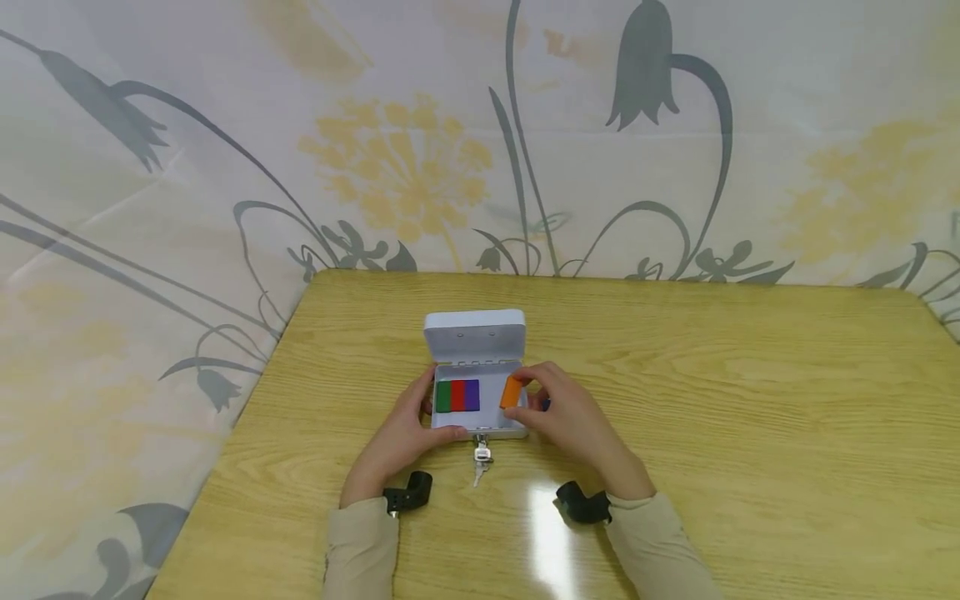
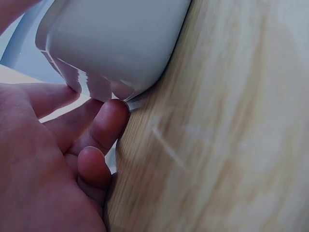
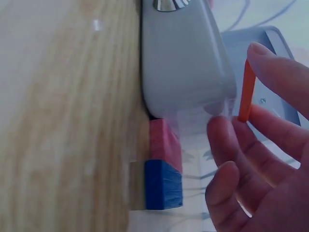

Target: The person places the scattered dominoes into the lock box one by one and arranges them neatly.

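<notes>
A small white metal cash box (image 1: 457, 423) stands on the table with its lid (image 1: 480, 337) raised. Green (image 1: 443, 397), red (image 1: 458, 396) and purple (image 1: 472, 396) blocks lie side by side in its left part. My left hand (image 1: 405, 432) holds the box's left side, thumb along the front edge and fingers at the side. Over the right end of the box, my right hand (image 1: 562, 412) pinches a flat orange block (image 1: 511, 392) between thumb and fingers. In the right wrist view the orange block (image 3: 247, 92) appears thin and edge-on.
A blue block (image 3: 161, 184) and a red block (image 3: 164, 145) lie on the table just right of the box; the right hand mostly hides them in the head view. Keys (image 1: 482, 457) hang from the front lock. Behind the table (image 1: 750, 400) is a floral-patterned wall.
</notes>
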A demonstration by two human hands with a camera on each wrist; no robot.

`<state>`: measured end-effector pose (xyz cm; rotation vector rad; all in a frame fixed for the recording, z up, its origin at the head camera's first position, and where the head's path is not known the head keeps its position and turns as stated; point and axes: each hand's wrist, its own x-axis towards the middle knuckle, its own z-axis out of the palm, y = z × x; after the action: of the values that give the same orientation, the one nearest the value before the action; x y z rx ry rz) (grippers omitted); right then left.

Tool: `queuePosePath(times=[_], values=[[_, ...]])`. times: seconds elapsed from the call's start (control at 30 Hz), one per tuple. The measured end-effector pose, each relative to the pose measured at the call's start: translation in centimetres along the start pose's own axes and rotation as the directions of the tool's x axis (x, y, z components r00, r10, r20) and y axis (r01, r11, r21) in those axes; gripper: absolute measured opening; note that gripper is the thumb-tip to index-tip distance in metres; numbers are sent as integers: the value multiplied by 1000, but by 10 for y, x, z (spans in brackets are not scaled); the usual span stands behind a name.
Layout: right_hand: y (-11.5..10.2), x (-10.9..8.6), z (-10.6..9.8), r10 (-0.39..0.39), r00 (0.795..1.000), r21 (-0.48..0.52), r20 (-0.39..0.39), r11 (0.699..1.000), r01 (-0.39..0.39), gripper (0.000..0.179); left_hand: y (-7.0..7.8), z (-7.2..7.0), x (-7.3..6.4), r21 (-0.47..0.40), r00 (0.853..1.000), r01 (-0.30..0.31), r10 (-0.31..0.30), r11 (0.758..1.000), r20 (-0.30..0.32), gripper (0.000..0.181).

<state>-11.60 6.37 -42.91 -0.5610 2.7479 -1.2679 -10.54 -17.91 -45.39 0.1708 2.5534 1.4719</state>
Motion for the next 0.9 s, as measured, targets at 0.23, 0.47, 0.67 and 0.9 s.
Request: queuePosePath(times=[0.23,0.47,0.67,0.9], values=[[-6,5,-7,87,993,25,86,996,-89,45,3,1,-1,7,1000,13,-13,1000,-4,96],[-10,10,-13,168,970,135,177,972,-193,46,4,0,-2,10,1000,10,-10,1000,-5,95],[-10,11,-16,187,957,196,223,953,-232,46,3,1,-1,1,1000,21,-21,1000,3,95],[-12,11,-13,146,974,175,176,969,-177,44,-1,0,0,-2,1000,-29,29,1000,2,95]])
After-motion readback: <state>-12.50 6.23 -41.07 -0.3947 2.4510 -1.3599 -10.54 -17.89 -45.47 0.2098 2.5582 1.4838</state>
